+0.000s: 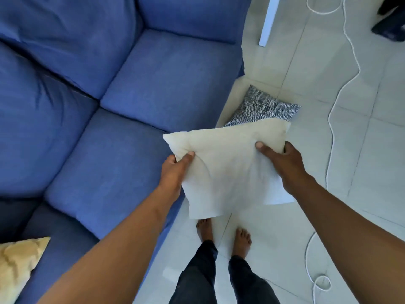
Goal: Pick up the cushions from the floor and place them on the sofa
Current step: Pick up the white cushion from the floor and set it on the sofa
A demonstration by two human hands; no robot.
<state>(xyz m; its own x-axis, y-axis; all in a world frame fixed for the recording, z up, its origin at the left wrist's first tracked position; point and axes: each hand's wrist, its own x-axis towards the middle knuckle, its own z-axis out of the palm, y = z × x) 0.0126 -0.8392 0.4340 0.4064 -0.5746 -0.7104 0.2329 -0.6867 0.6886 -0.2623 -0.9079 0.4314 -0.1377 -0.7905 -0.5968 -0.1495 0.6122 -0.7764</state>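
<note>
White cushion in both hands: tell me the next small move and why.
Probably swing the white cushion left and set it on the blue sofa seat. The left hand and right hand already grip its edges, it is off the floor, and the seat beside it is bare. The patterned cushion on the tiles comes afterwards.

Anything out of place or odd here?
Yes: a patterned grey cushion lies on the floor beside the sofa, and a loose white cord snakes across the tiles.
</note>
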